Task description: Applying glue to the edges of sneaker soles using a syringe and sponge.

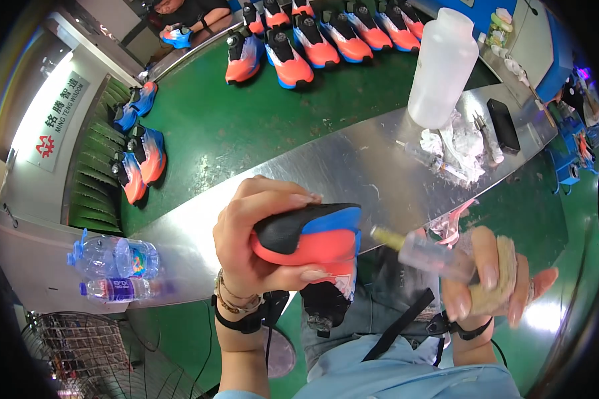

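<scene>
My left hand is closed round a red, blue and black sneaker, held above the metal bench edge with its toe end up and a black dial part hanging below. Fingers of my right hand are wrapped round a small clear squeeze bottle with a yellowish tip. The tip points at the sneaker's side, and a short gap seems to separate them; motion blurs the bottle. A beige cloth or sponge pad is also gripped in my right hand.
Rows of similar sneakers stand on the green belt, with more at its left side. A white bottle, crumpled tissue and a black rectangular object occupy the bench's right. Plastic bottles lie left. Another person works far left.
</scene>
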Action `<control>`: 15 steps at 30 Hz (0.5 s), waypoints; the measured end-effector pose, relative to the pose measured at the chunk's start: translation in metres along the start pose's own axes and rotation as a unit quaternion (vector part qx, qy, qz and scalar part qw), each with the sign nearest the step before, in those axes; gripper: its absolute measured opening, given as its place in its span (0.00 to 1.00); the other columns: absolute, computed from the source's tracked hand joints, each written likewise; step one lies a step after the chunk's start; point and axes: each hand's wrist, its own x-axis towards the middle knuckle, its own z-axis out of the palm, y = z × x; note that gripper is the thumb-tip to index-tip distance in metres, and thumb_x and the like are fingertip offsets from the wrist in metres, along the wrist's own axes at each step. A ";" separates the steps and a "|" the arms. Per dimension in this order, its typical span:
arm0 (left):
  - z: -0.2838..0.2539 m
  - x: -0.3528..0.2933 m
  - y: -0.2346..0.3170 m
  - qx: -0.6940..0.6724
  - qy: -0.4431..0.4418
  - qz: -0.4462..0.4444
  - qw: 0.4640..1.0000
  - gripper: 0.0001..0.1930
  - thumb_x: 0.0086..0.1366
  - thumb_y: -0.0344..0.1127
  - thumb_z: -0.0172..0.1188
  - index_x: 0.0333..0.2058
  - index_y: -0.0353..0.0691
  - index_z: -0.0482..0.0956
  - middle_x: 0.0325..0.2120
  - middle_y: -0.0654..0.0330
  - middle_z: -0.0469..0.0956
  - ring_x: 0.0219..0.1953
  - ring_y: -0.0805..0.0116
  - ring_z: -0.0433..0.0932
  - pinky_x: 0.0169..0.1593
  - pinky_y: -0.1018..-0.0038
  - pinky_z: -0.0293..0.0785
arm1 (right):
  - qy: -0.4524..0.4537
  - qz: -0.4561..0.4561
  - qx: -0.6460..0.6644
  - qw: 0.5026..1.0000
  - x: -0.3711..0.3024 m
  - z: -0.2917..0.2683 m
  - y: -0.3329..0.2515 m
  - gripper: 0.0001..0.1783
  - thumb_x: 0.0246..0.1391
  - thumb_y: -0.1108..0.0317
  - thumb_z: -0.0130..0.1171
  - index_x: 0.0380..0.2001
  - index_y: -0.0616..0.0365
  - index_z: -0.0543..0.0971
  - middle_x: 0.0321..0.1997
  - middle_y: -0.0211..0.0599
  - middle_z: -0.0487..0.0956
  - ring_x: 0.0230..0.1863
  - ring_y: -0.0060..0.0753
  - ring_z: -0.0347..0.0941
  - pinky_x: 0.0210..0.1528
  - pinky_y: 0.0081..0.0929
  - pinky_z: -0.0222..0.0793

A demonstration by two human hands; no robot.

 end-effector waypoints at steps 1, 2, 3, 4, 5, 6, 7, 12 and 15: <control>0.001 0.003 0.000 -0.002 -0.004 0.010 1.000 0.33 0.38 0.47 0.73 0.38 0.32 0.70 0.29 0.50 0.77 0.33 0.60 0.76 0.37 0.71 0.73 | -0.035 -0.003 0.019 0.999 0.002 -0.001 0.004 0.35 0.56 0.38 0.33 0.22 0.55 0.79 0.41 0.51 0.64 0.37 0.52 0.66 0.43 0.38 0.67; 0.003 0.005 -0.001 -0.003 -0.008 0.020 1.000 0.33 0.38 0.47 0.73 0.38 0.32 0.70 0.29 0.50 0.77 0.32 0.60 0.77 0.35 0.71 0.73 | -0.070 -0.008 0.037 0.997 0.004 -0.001 0.008 0.36 0.56 0.38 0.32 0.21 0.55 0.79 0.41 0.52 0.64 0.37 0.51 0.67 0.42 0.38 0.67; 0.005 0.006 -0.004 -0.014 -0.006 0.022 1.000 0.32 0.38 0.47 0.73 0.38 0.32 0.70 0.29 0.50 0.77 0.31 0.60 0.78 0.35 0.71 0.74 | -0.032 -0.003 0.042 0.999 0.004 0.006 0.009 0.36 0.58 0.39 0.30 0.21 0.55 0.79 0.39 0.52 0.64 0.38 0.50 0.66 0.42 0.38 0.68; 0.005 0.007 -0.005 -0.014 -0.008 0.019 1.000 0.32 0.38 0.47 0.73 0.38 0.32 0.70 0.29 0.50 0.77 0.31 0.60 0.78 0.35 0.71 0.74 | -0.030 -0.002 0.044 0.999 0.004 0.005 0.012 0.36 0.58 0.39 0.30 0.21 0.55 0.79 0.39 0.52 0.64 0.38 0.50 0.66 0.42 0.38 0.68; 0.005 0.008 -0.005 0.005 -0.026 0.019 0.999 0.34 0.42 0.54 0.68 0.38 0.32 0.68 0.28 0.49 0.75 0.31 0.60 0.77 0.35 0.70 0.74 | -0.025 -0.022 0.051 0.998 0.004 0.002 0.016 0.37 0.58 0.39 0.29 0.21 0.56 0.79 0.39 0.53 0.64 0.38 0.50 0.66 0.42 0.38 0.68; 0.007 0.009 -0.007 0.021 -0.046 0.020 0.999 0.37 0.46 0.62 0.63 0.38 0.31 0.66 0.28 0.47 0.72 0.30 0.60 0.76 0.35 0.70 0.74 | -0.019 -0.042 0.055 0.997 0.002 0.000 0.017 0.37 0.58 0.39 0.29 0.21 0.56 0.79 0.39 0.53 0.64 0.39 0.50 0.66 0.42 0.37 0.68; 0.009 0.011 -0.008 0.018 -0.048 0.017 0.999 0.37 0.46 0.62 0.63 0.38 0.31 0.66 0.28 0.47 0.72 0.30 0.60 0.76 0.35 0.70 0.74 | -0.014 -0.042 0.055 0.998 0.003 -0.003 0.018 0.37 0.58 0.39 0.29 0.21 0.56 0.79 0.39 0.53 0.64 0.39 0.50 0.66 0.42 0.37 0.68; 0.015 0.023 -0.008 -0.032 -0.054 0.036 0.997 0.33 0.37 0.48 0.74 0.37 0.33 0.71 0.30 0.51 0.78 0.31 0.60 0.78 0.33 0.72 0.74 | 0.038 0.043 0.003 0.998 0.011 -0.002 0.002 0.33 0.59 0.47 0.37 0.07 0.53 0.74 0.35 0.44 0.65 0.26 0.51 0.70 0.29 0.37 0.72; 0.015 0.027 -0.014 -0.038 -0.072 0.035 0.996 0.33 0.36 0.47 0.74 0.37 0.33 0.71 0.31 0.51 0.78 0.31 0.60 0.78 0.33 0.72 0.74 | 0.022 0.058 -0.044 0.997 0.012 -0.006 -0.007 0.34 0.59 0.48 0.38 0.06 0.54 0.74 0.34 0.45 0.65 0.25 0.50 0.69 0.29 0.38 0.71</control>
